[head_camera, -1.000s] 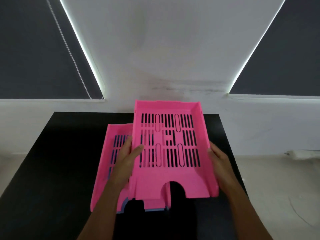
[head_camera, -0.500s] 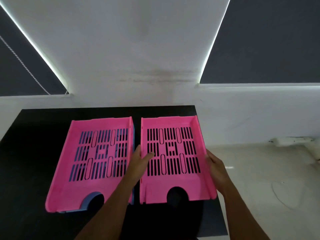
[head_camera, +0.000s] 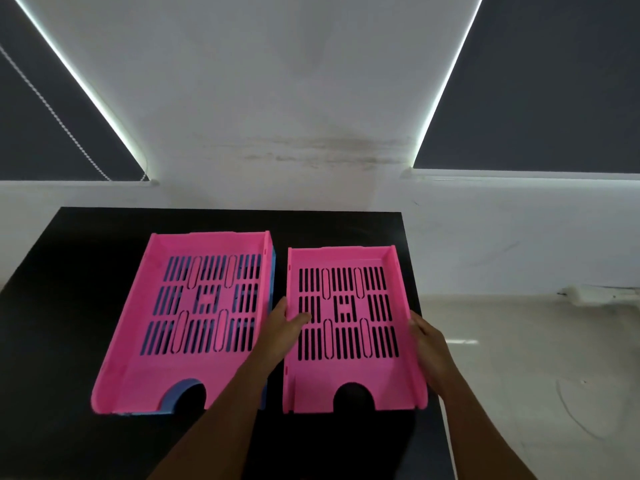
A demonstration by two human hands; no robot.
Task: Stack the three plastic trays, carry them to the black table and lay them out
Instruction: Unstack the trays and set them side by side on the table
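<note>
On the black table, at the left, a pink tray sits nested on a blue tray, the blue showing only as a thin edge down the right side, through the slots and at the front notch. Both lie with their long sides running away from the person, open notched ends toward the viewer.

Just beside them, across a narrow strip of table, is a second pink tray, parallel to the first pair and close to the table's right edge. The left hand clasps its left wall, thumb hooked over onto the slotted floor, fingers hidden outside. The right hand is pressed along the outside of its right wall, fingers wrapped on the rim. So both hands are closed on this one tray, one on each long side, about halfway along.

Whether the tray already rests flat on the table or hangs a little above it cannot be told from this angle.

The stacked pair lies directly left of the held tray, and the left hand, in the gap between them, is much the nearer to it. To finish laying out, the upper pink tray would likely be lifted off the blue one and set farther left, where bare table remains.
</note>
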